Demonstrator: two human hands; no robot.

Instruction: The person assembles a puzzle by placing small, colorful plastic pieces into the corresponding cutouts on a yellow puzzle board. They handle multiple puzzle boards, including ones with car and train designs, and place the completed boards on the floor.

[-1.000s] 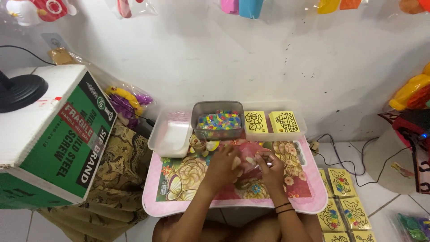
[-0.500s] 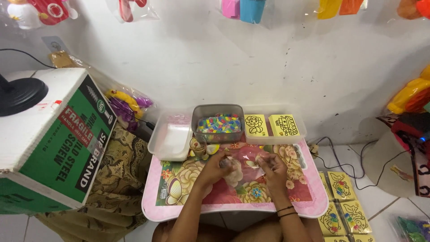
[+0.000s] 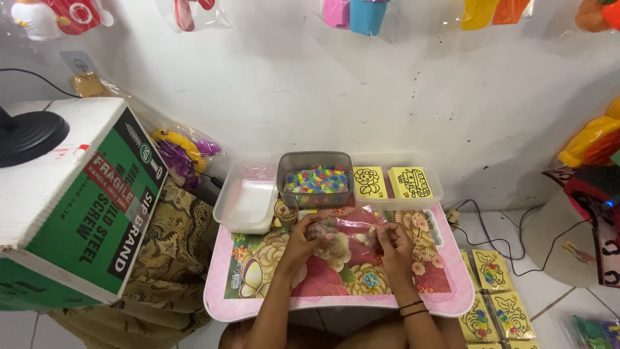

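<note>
Both my hands rest on a small pink table with a flower print (image 3: 258, 284). My left hand (image 3: 309, 238) and my right hand (image 3: 392, 244) each pinch an edge of a clear plastic bag (image 3: 352, 226) stretched between them. What is inside the bag is too blurred to tell. Just beyond the bag stands a grey tub of small coloured pieces (image 3: 316, 179). A small clear cup (image 3: 285, 211) stands in front of that tub, close to my left hand.
An empty clear tub (image 3: 248, 201) sits left of the grey tub, and a tray with two stacks of yellow picture cards (image 3: 392, 183) sits right. More yellow cards (image 3: 492, 291) lie on the floor at right. A large cardboard box (image 3: 71, 200) stands at left. Cables (image 3: 500, 232) run along the floor.
My hands have moved slightly farther apart and up the table, spreading the plastic bag between them. The view has shifted a little.
</note>
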